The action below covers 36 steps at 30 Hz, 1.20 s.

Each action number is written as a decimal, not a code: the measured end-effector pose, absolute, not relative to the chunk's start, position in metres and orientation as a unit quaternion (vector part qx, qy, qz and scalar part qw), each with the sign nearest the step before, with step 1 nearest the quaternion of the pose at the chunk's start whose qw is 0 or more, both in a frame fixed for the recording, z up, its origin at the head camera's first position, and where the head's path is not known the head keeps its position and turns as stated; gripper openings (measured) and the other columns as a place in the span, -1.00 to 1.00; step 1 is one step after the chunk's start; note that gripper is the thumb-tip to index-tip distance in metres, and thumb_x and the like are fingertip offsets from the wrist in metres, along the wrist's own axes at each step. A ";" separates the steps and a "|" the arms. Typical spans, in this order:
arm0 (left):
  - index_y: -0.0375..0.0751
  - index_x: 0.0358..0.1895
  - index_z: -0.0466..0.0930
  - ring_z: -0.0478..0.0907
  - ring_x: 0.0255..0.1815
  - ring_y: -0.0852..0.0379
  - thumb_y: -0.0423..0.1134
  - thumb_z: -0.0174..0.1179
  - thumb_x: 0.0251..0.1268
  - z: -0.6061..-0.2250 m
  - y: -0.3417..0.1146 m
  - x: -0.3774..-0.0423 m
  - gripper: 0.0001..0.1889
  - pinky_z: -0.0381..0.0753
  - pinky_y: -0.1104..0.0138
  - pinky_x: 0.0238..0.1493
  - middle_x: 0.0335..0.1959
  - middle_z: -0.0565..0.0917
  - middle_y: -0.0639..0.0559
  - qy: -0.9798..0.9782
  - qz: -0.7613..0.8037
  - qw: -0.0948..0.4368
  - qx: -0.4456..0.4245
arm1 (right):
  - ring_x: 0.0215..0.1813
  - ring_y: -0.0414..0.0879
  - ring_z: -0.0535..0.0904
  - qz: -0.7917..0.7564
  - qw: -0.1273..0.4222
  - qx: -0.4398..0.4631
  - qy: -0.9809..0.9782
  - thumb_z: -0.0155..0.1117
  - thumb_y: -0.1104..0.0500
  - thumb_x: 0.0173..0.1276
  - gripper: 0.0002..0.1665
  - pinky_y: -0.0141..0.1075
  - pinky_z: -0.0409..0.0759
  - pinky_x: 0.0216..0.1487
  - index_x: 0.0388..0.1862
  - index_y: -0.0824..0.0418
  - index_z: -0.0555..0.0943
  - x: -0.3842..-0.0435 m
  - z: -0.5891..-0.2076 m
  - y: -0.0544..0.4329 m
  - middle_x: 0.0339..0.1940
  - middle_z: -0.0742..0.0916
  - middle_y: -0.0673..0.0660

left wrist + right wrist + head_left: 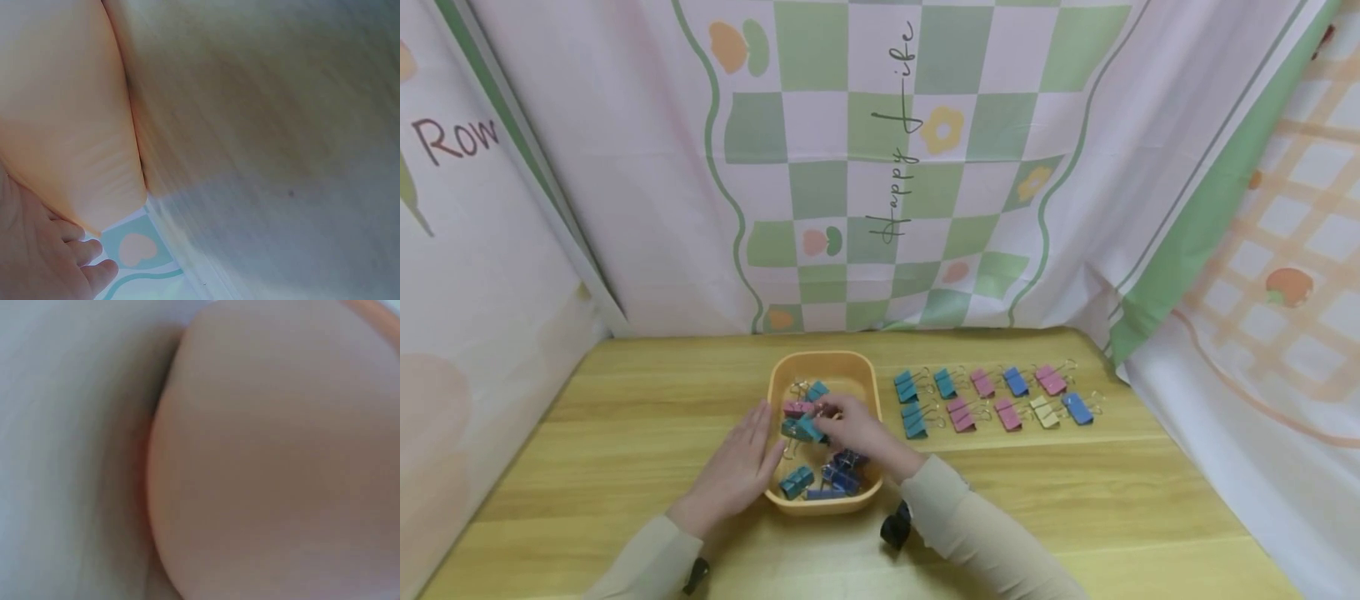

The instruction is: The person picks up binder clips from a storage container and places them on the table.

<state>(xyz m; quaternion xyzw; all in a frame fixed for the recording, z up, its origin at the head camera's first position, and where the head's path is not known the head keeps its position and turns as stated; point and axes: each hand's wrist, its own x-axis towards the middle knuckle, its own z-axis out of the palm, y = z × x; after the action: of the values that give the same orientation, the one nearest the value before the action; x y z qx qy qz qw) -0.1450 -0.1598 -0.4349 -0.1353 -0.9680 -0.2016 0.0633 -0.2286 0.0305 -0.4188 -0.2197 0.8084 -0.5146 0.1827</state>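
An orange-yellow plastic basket (pixel 823 357) holds several binder clips in teal, pink and dark blue. My right hand (pixel 857 427) reaches over its right side and pinches a teal binder clip (pixel 811 428) among the others. Close by lie a pink clip (pixel 797 408) and another teal clip (pixel 817 391); dark blue clips (pixel 841 478) are nearer the front. Along the left rim rests my left hand (pixel 737 458), fingers straight. In the left wrist view that hand (pixel 37 256) lies at the basket's rim. Only the basket's outer wall (pixel 269 456) and blurred tabletop show in the right wrist view.
Right of the basket, several binder clips lie in two rows on the wooden table (pixel 1015 500), including a pink clip (pixel 1051 379), a yellow clip (pixel 1044 412) and a blue clip (pixel 1078 408). A checked curtain (pixel 887 167) hangs behind the table.
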 end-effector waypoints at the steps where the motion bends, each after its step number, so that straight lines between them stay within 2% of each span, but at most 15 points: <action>1: -0.50 0.38 -0.09 -0.03 0.38 -0.24 -0.02 -0.24 0.47 -0.435 -0.160 -0.145 -0.34 0.03 -0.02 0.32 0.40 -0.04 -0.33 -0.968 -0.202 0.063 -0.135 | -0.41 -0.06 0.55 -0.528 0.182 -0.212 0.802 0.18 0.25 0.28 -0.87 -0.19 0.66 -0.43 -0.19 0.21 0.58 -0.229 -0.417 0.032 -0.33 0.56 0.12; 9: -0.49 0.38 -0.12 -0.05 0.38 -0.24 -0.04 -0.23 0.47 -0.434 -0.160 -0.145 -0.34 0.01 -0.02 0.32 0.41 -0.07 -0.32 -0.968 -0.205 0.057 -0.133 | -0.38 -0.08 0.53 -0.603 0.158 -0.192 0.758 0.15 0.30 0.32 -0.80 -0.01 0.64 -0.36 -0.11 0.36 0.54 -0.229 -0.409 0.047 -0.32 0.54 0.15; 16: -0.52 0.37 -0.10 -0.04 0.38 -0.25 -0.05 -0.22 0.47 -0.436 -0.161 -0.146 -0.34 0.03 -0.03 0.32 0.40 -0.05 -0.34 -0.967 -0.203 0.064 -0.137 | -0.37 -0.08 0.55 -0.604 0.134 -0.169 0.767 0.16 0.26 0.31 -0.81 -0.14 0.66 -0.38 -0.16 0.34 0.59 -0.228 -0.398 0.065 -0.31 0.61 0.14; 22: -0.52 0.37 -0.10 -0.05 0.38 -0.25 -0.04 -0.24 0.47 -0.435 -0.161 -0.145 -0.34 0.02 -0.02 0.32 0.40 -0.06 -0.34 -0.967 -0.204 0.062 -0.136 | -0.41 -0.12 0.55 -0.602 0.104 -0.162 0.775 0.20 0.27 0.29 -0.84 -0.08 0.65 -0.33 -0.22 0.36 0.59 -0.230 -0.398 0.083 -0.41 0.63 0.12; 27: -0.51 0.37 -0.10 -0.05 0.39 -0.24 -0.05 -0.23 0.47 -0.434 -0.161 -0.145 -0.35 0.01 0.00 0.32 0.40 -0.05 -0.33 -0.968 -0.203 0.060 -0.135 | -0.45 -0.10 0.59 -0.600 0.113 -0.159 0.776 0.17 0.29 0.30 -0.86 -0.08 0.65 -0.32 -0.24 0.38 0.54 -0.229 -0.398 0.101 -0.42 0.65 0.13; 32: -0.52 0.37 -0.08 -0.03 0.38 -0.25 -0.06 -0.21 0.46 -0.434 -0.160 -0.144 -0.35 0.03 -0.02 0.32 0.39 -0.02 -0.35 -0.968 -0.204 0.063 -0.134 | -0.43 0.05 0.63 -0.591 0.128 -0.152 0.782 0.16 0.30 0.30 -0.89 0.02 0.62 -0.26 -0.28 0.37 0.49 -0.227 -0.398 0.119 -0.48 0.67 0.15; 36: -0.50 0.38 -0.09 -0.04 0.38 -0.24 -0.05 -0.20 0.46 -0.434 -0.159 -0.144 -0.34 0.03 -0.02 0.32 0.40 -0.03 -0.33 -0.969 -0.203 0.060 -0.128 | -0.42 0.07 0.62 -0.571 0.130 -0.155 0.795 0.18 0.32 0.26 -0.88 -0.06 0.64 -0.27 -0.28 0.38 0.49 -0.226 -0.402 0.133 -0.50 0.65 0.14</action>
<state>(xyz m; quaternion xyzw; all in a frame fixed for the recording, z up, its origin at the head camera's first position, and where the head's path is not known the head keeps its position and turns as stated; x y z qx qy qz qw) -0.1440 -0.1595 -0.4341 -0.1278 -0.9689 -0.2035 0.0597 -0.2258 0.1330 -0.4021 -0.1554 0.7955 -0.5712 0.1296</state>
